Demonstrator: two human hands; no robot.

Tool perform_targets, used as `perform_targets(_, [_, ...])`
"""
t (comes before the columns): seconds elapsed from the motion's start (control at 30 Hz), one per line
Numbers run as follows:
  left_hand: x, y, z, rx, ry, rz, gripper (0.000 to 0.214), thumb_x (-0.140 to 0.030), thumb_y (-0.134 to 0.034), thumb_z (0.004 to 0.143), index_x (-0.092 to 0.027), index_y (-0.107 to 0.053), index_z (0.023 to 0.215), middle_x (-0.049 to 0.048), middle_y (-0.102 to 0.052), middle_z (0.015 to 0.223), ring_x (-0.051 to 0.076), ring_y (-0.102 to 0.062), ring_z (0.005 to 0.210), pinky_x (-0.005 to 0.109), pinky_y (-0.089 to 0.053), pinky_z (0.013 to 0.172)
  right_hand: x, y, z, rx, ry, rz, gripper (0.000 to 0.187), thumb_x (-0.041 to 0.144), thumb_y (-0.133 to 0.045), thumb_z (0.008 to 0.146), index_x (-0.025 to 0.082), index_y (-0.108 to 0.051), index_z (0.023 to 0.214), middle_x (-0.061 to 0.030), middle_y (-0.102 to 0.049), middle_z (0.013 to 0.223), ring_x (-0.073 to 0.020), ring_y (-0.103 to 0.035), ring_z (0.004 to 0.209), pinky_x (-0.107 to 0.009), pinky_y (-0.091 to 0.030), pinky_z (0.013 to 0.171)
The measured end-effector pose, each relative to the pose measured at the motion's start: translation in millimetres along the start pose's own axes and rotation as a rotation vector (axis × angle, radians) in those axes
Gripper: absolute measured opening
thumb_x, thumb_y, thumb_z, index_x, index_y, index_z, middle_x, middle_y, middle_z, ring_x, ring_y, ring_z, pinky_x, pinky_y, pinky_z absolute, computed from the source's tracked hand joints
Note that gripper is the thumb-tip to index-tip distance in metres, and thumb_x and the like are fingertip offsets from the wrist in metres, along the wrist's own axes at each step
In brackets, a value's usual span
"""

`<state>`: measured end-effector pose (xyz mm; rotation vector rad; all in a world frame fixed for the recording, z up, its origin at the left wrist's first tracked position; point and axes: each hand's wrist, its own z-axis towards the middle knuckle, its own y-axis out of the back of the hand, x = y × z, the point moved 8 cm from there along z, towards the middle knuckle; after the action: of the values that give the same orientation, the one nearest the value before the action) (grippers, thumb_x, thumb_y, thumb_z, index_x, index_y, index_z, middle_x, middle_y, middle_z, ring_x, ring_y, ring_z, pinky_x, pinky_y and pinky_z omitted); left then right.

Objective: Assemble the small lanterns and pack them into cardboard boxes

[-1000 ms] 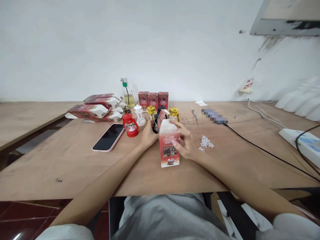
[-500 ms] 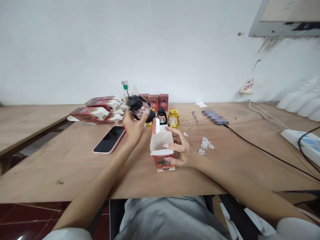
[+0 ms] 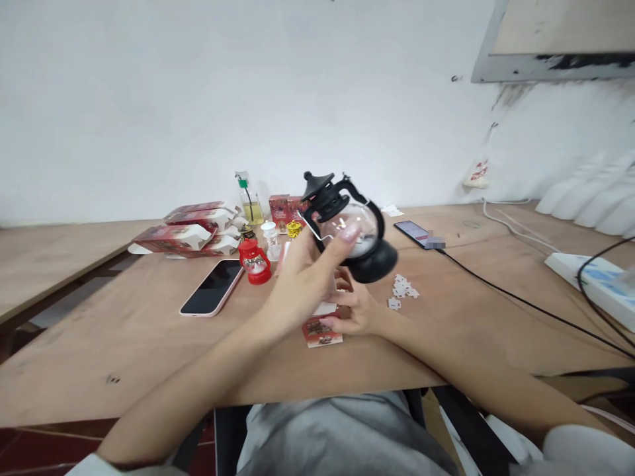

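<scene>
My left hand is closed around a small black lantern with a clear globe and a thin wire handle. The lantern is tilted in the air, its base toward the lower right, over the open red carton. That carton stands on the table near me, and my left hand and the lantern hide most of its white inside. My right hand grips the carton from its right side, fingers on the rim and the front. Left of the carton stand a red lantern and a white lantern.
A pink-edged phone lies at left, before a stack of red cartons. Behind are a pump bottle and small red boxes. Rightward lie white tags, a cabled phone and a power strip.
My left hand has carried the black lantern to the right and nearer, across the carton, uncovering the red and white lanterns. My right hand stays on the carton. The view has shifted slightly.
</scene>
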<state>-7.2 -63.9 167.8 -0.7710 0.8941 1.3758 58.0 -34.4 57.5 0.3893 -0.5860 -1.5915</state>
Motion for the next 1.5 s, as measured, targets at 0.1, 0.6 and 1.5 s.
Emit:
perform_targets(0.1, [5,28.1,8,-0.004,-0.055,0.144,0.037,-0.046,-0.063,0.081,-0.016,-0.061,0.103,0.0064,-0.068,0.106,0.023,-0.062,0.102,0.034,-0.048,0.090,10,14,3,-0.170,0.094,0.036,0.050,0.028,-0.067,0.078,0.028,-0.048,0.124,-0.0081,-0.044,0.123,-0.0217,-0.056,0.105,-0.038,-0.054,0.083])
perform_targets(0.6, [26,55.0,-3,0.026,-0.033,0.467,0.040,-0.048,-0.068,0.076,-0.018,-0.063,0.101,0.0042,-0.069,0.102,0.022,-0.063,0.093,0.031,-0.049,0.082,9,14,1,-0.182,0.065,0.124,0.060,0.023,-0.066,0.078,0.034,-0.039,0.131,-0.0090,-0.022,0.147,-0.0237,-0.051,0.120,-0.036,-0.056,0.081])
perform_targets(1.5, [34,48.7,-8,0.103,-0.016,0.758,0.051,-0.042,-0.071,0.072,-0.020,-0.056,0.115,0.0070,-0.064,0.111,0.028,-0.059,0.102,0.041,-0.044,0.089,6,9,1,-0.122,0.058,0.021,0.069,0.026,-0.069,0.074,0.035,-0.033,0.131,-0.0111,-0.012,0.152,-0.0260,-0.049,0.123,-0.038,-0.054,0.084])
